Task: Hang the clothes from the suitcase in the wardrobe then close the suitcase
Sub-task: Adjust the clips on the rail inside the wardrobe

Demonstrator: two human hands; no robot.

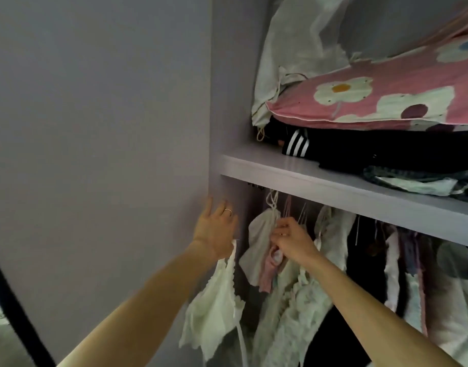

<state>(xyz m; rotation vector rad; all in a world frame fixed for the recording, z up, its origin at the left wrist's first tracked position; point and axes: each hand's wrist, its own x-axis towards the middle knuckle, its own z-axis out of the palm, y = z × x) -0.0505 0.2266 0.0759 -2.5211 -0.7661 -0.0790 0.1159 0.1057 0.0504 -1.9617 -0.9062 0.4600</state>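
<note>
Under the shelf (333, 189) of the wardrobe (232, 75), both hands are raised into the hanging space. The left hand (215, 229) is held at the left end, by the wardrobe's side, its fingers (209, 207) straight and spread apart, with a ring (228, 211) seen on one of them. A white garment (217, 303) with a scalloped edge hangs from beneath this hand's palm, its strap running up under the heel of the hand; how it is caught there is hidden. The right hand (291, 241) is near it, its fingers (279, 231) curled together and clamped on the top of a pink garment (270, 268), which hangs just below them under thin hanger hooks (288, 207). A small white cloth (259, 234) hangs between the two hands, and a lacy white garment (299, 300) is seen below the right forearm, touching the pink one. Further right, dark and pale clothes (402, 274) are hung close together. On the shelf, a black garment with white stripes (297, 145) is laid under a pink flowered quilt (386, 102), with a pale bag (293, 49) behind.
</note>
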